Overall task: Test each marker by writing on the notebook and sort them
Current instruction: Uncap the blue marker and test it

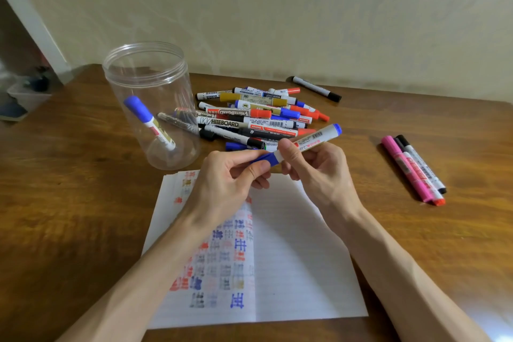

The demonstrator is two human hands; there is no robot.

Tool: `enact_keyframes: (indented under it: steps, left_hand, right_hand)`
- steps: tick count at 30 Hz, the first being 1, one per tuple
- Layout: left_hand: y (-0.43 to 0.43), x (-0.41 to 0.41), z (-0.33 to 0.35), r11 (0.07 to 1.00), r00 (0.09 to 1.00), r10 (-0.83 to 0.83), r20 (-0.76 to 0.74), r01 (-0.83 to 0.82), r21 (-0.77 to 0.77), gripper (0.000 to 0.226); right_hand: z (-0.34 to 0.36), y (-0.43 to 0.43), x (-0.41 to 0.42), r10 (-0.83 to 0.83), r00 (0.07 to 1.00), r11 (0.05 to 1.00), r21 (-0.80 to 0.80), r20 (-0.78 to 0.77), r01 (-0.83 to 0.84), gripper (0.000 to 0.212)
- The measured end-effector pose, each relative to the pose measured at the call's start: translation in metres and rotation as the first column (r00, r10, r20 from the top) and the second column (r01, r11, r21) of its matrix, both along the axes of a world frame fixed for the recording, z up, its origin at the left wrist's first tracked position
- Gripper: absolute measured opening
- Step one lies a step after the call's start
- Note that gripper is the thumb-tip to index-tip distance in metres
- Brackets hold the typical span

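Blue marker gripped above the notebook, left hand pinching its cap, right hand curled round the barrel; perhaps midway: a page of test scribbles, one sorted marker in the jar, a few set-aside markers at right, a big pile seemingly untested on the counter.

Notebook: open flat, left page full of blue, red and grey test marks, right page blank.
Blue marker: white barrel, tilted above the notebook's far edge; left hand pinches the cap, right hand grips the barrel.
Marker pile: mixed colours, just beyond the notebook.
Three markers: side by side, right of the notebook.
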State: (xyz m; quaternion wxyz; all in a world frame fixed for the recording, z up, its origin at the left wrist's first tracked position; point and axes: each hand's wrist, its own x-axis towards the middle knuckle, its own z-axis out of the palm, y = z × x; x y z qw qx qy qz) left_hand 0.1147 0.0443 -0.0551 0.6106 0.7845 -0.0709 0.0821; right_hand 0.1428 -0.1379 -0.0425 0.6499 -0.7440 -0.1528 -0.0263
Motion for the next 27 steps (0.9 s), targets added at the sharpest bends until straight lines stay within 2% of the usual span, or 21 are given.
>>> enact_keyframes:
  steps: [7, 13, 17, 27]
  left_hand:
    - [0.001, 0.001, 0.001, 0.999, 1.000, -0.018, -0.007, 0.017, -0.045, 0.018]
    - [0.000, 0.000, -0.003, 0.997, 0.996, 0.069, 0.058, -0.071, 0.025, 0.027]
    - [0.001, -0.001, -0.004, 0.995, 0.996, 0.062, 0.069, -0.067, 0.075, 0.029]
    - [0.002, 0.002, 0.001, 1.000, 1.000, 0.000, 0.028, 0.000, -0.020, 0.019]
  right_hand:
    - [0.002, -0.002, 0.001, 0.044, 0.999, 0.999, -0.008, 0.020, -0.044, 0.021]
    - [-0.006, 0.015, -0.007, -0.016, 0.993, 0.992, 0.122, -0.121, 0.031, 0.028]
    - [-0.005, 0.010, -0.004, -0.012, 0.998, 0.997, 0.077, -0.061, 0.017, 0.027]
    - [-0.003, 0.001, 0.000, 0.054, 0.998, 0.998, 0.022, 0.022, -0.055, 0.020]
